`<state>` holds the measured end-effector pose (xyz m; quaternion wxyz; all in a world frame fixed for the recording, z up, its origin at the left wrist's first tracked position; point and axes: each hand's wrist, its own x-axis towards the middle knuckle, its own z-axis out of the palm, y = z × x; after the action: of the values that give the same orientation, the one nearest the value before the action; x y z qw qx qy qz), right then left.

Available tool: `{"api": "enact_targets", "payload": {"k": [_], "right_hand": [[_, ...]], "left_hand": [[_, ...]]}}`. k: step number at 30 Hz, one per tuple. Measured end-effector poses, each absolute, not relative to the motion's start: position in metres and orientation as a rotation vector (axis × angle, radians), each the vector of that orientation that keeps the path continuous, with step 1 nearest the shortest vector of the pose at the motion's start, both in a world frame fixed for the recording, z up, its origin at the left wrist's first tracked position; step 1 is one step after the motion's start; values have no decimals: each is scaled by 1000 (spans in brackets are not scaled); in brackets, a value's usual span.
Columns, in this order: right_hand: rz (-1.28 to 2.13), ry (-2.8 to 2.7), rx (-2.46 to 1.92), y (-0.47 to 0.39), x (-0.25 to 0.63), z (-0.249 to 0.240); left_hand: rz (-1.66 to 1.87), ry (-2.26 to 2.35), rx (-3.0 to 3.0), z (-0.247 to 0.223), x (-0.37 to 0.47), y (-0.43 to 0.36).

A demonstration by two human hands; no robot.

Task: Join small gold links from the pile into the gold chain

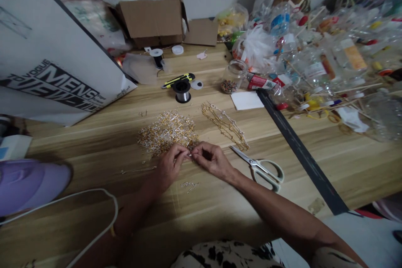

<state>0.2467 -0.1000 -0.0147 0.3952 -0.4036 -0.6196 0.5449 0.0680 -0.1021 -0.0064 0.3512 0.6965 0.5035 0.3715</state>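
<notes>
My left hand (171,163) and my right hand (212,159) meet fingertip to fingertip at the front edge of a heap of gold and silver links (169,132). Both pinch a tiny shiny piece (190,155), too small to name. A thin chain (138,170) runs along the table to the left hand. Gold and silver chains (226,125) lie behind the right hand. Short silver chain pieces (190,186) rest nearer to me. Open scissors (262,167) lie to the right of my right hand.
Behind the heap are a wire spool (182,91), a yellow cutter (178,80) and a bead jar (234,76). A dark strip (301,150) crosses the wooden table (220,213). Plastic bottles (317,67) pile up at right; a purple object (31,184) and white cable (114,205) are left.
</notes>
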Motion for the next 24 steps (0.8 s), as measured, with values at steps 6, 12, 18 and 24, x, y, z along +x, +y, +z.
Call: {"api": "enact_targets", "payload": {"k": [6, 12, 18, 24], "right_hand": [[1343, -1587, -1032, -100, 247, -14], [1333, -1620, -1031, -101, 248, -13], [1356, -1647, -1027, -104, 247, -13], [1318, -1643, -1054, -103, 247, -14]], "left_hand": [[1036, 1328, 1777, -12, 67, -102], [1061, 1303, 1668, -16, 65, -100], [1081, 1225, 1493, -17, 68, -100], [1079, 1195, 1382, -8, 69, -100]]}}
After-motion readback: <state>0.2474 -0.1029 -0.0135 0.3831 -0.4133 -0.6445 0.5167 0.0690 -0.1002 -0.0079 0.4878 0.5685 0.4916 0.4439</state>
